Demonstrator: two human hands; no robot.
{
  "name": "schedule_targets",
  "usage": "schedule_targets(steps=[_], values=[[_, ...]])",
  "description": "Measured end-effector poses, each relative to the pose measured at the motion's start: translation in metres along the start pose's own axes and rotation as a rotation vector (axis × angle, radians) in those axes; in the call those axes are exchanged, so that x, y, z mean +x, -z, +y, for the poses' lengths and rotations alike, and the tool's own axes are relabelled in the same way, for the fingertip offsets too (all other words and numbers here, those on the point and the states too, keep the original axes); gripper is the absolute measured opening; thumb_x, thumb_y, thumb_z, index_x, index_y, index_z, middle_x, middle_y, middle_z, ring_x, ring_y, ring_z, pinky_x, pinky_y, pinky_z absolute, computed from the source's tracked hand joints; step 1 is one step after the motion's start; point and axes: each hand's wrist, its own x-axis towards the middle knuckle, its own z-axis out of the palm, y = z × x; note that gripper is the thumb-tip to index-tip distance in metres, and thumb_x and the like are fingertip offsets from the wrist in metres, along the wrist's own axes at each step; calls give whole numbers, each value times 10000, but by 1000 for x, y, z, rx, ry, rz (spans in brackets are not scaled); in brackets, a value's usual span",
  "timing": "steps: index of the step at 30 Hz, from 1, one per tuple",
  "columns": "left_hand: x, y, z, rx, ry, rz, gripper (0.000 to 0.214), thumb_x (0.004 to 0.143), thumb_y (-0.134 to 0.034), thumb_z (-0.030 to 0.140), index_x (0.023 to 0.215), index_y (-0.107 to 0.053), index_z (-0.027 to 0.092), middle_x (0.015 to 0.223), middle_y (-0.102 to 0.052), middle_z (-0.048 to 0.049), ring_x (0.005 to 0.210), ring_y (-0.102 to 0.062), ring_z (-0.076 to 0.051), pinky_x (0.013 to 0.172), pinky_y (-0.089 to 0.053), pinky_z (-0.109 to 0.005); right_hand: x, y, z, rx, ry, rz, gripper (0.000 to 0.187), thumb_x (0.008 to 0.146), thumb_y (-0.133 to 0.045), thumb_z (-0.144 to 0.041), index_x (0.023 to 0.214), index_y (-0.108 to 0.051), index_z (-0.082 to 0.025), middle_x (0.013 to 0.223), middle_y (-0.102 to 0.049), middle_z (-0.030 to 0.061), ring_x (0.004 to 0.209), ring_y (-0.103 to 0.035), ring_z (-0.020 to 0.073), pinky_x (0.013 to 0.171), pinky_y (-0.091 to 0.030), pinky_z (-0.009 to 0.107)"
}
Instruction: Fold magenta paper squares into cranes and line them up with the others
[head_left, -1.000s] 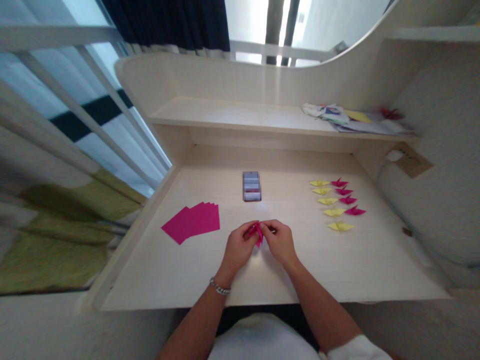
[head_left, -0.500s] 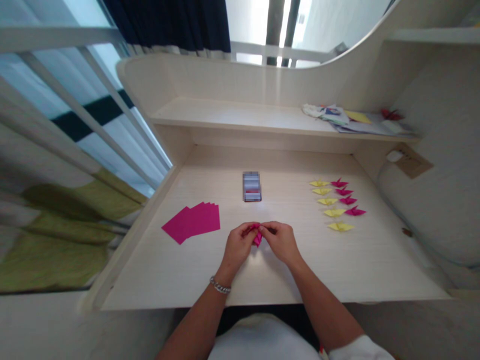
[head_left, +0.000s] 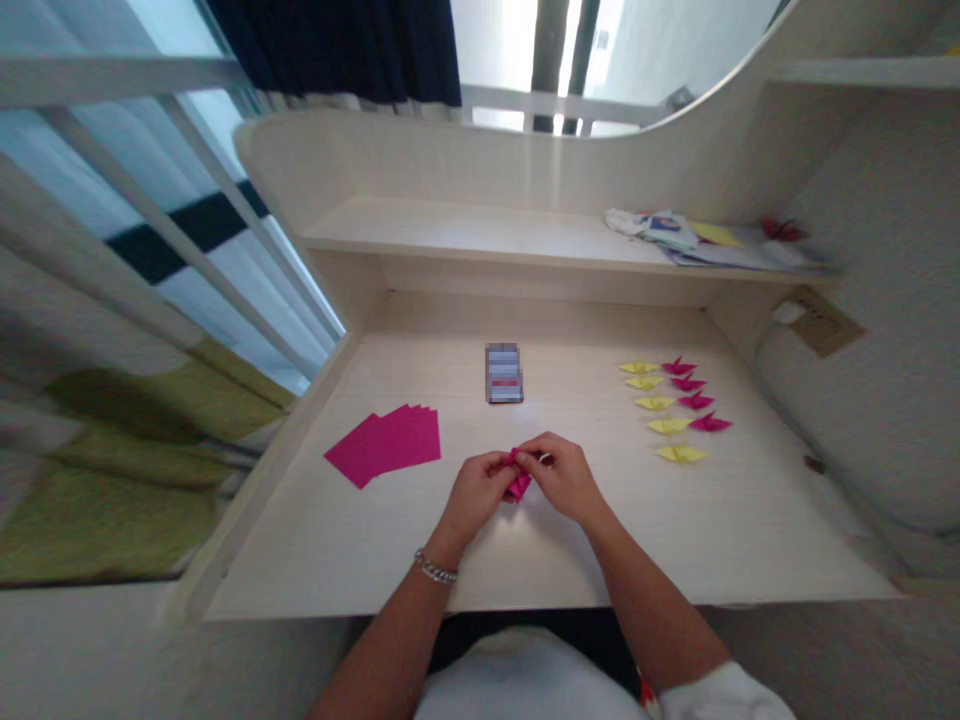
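Note:
Both hands meet over the middle of the pale wooden desk (head_left: 360, 560). My left hand (head_left: 474, 495), with a metal bracelet on its wrist, and my right hand (head_left: 566, 478) pinch a small folded piece of magenta paper (head_left: 517, 484) between their fingertips. Most of the paper is hidden by the fingers. A fanned stack of flat magenta paper squares (head_left: 384, 444) lies to the left of my hands. To the right, folded yellow paper cranes (head_left: 656, 404) form one column, with magenta paper cranes (head_left: 694, 392) in a second column beside them.
A small dark phone-like object (head_left: 503, 373) lies beyond my hands. A raised shelf (head_left: 465, 232) at the back holds loose papers (head_left: 697, 240) at its right end. A railing and a green cloth (head_left: 112, 480) are to the left of the desk.
My hands have shifted slightly while working the magenta paper; the right hand moved a little up and over it. Everything else on the desk is unchanged.

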Motion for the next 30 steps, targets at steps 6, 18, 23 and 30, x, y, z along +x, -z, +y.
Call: schedule_targets(steps=[6, 18, 23, 30], values=[[-3, 0, 6, 18, 30, -45, 219, 750, -612, 315, 696, -663, 109, 553, -595, -6, 497, -535, -106, 485, -438, -203, 0, -4, 0, 63, -7, 34, 150, 831, -586, -282, 838, -711, -199, 793, -683, 39, 709, -616, 155, 630, -467, 257], [3, 7, -6, 53, -190, 154, 296, 775, -632, 310, 1016, -681, 144, 931, -710, -83, 791, -649, -168, 707, -518, -277, 2, -8, 27, 323, -229, 68, 221, 742, -654, -359, 849, -708, -174, 736, -690, 35, 632, -592, 156, 584, -456, 268], [1, 3, -5, 91, -238, 155, 281, 788, -625, 281, 1034, -673, 155, 928, -711, -69, 812, -660, -170, 736, -533, -284, -1, -11, 25, 280, -199, 73, 160, 745, -646, -312, 805, -709, -178, 721, -691, 32, 636, -595, 155, 617, -464, 274], [-1, 4, -2, 124, -269, 162, 262, 794, -616, 254, 1029, -677, 155, 973, -708, -80, 857, -663, -180, 781, -536, -302, -3, -8, 12, 165, -101, 74, 141, 789, -593, -268, 839, -700, -192, 818, -696, 44, 722, -617, 164, 656, -477, 275]])
